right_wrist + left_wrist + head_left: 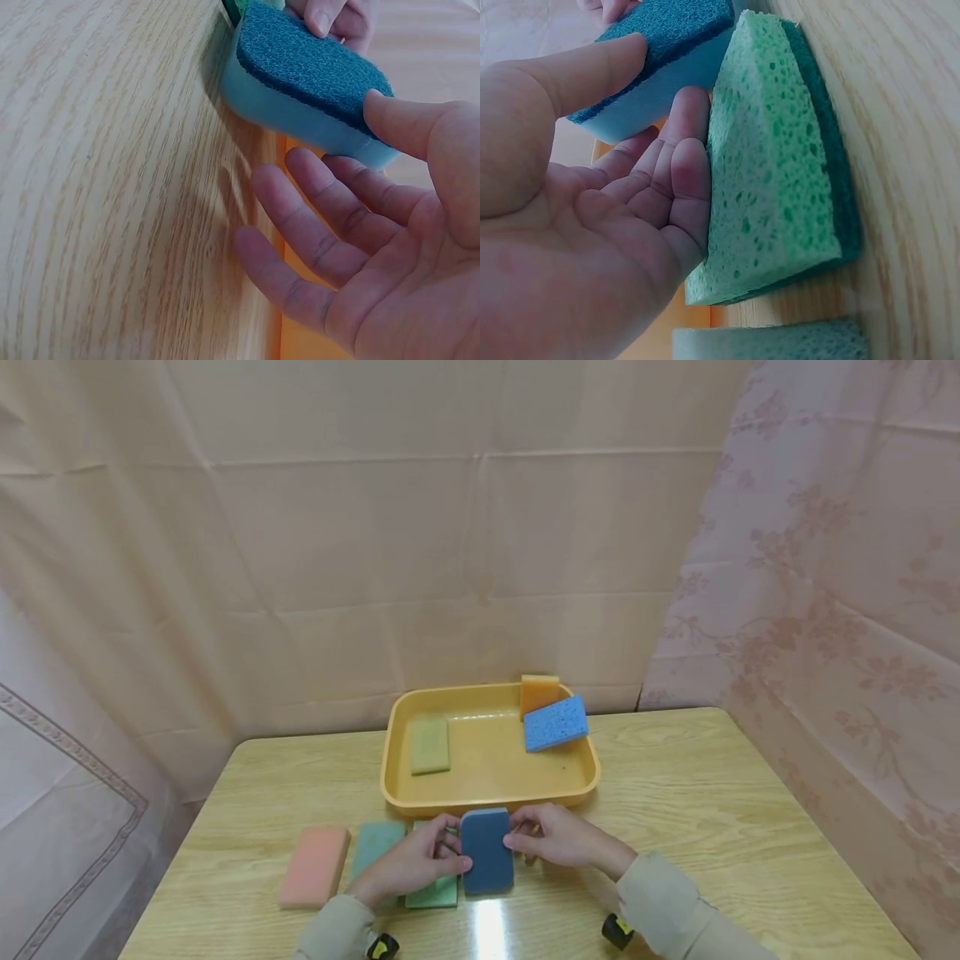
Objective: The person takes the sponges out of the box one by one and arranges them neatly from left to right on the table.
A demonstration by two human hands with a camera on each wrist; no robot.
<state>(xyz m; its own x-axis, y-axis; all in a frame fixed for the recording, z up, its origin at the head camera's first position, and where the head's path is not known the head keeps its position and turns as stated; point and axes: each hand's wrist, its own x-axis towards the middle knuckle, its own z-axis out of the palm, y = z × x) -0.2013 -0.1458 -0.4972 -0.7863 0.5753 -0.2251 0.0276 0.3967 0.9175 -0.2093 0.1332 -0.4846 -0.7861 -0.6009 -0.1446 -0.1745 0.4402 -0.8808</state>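
A dark blue scrub sponge (487,852) with a lighter blue foam side is held between both hands in front of the tray. My left hand (420,860) pinches its left edge, thumb on the dark scouring face. On the opposite edge, my right hand (558,837) pinches it the same way, its lower fingers spread apart in the right wrist view. Against the left fingertips stands a green sponge (772,165) with a dark green scouring layer. Beside it lies a teal sponge (381,843), partly covered by the left hand in the head view.
A yellow tray (487,802) stands at the back of the wooden table (697,793). A yellow-green sponge (430,745) lies inside; an orange sponge (536,695) and a bright blue sponge (557,724) lean at its right end. A pink sponge (315,867) lies far left.
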